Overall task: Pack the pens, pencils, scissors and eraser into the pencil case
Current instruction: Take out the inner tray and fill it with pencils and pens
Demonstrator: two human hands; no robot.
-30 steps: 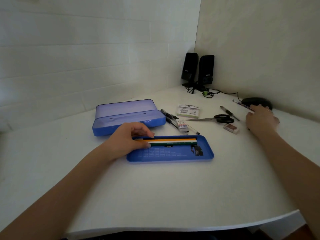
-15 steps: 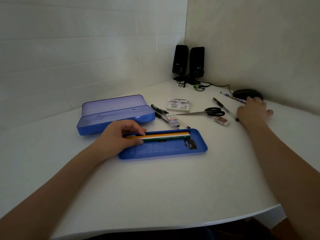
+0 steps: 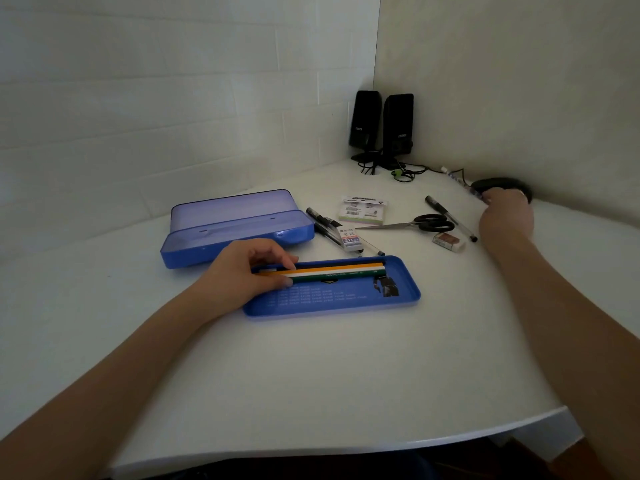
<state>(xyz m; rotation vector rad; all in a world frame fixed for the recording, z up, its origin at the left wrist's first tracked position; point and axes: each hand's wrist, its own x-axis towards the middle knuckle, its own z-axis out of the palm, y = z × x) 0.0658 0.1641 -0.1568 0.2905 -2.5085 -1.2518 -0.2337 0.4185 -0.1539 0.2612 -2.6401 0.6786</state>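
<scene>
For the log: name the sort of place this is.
Probably a home or office computer desk in a room corner: a white desk, two black speakers with cables against the walls, and a computer mouse beside scattered stationery.

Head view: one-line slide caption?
Left hand holds pencils in blue tray; right hand grips patterned pencil.

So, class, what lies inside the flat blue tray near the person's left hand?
In the blue tray, pencils lie side by side along the far wall. Faint printed text and a dark patch mark its floor. The left hand covers the pencils' left ends, hiding whatever is beneath it.
</scene>
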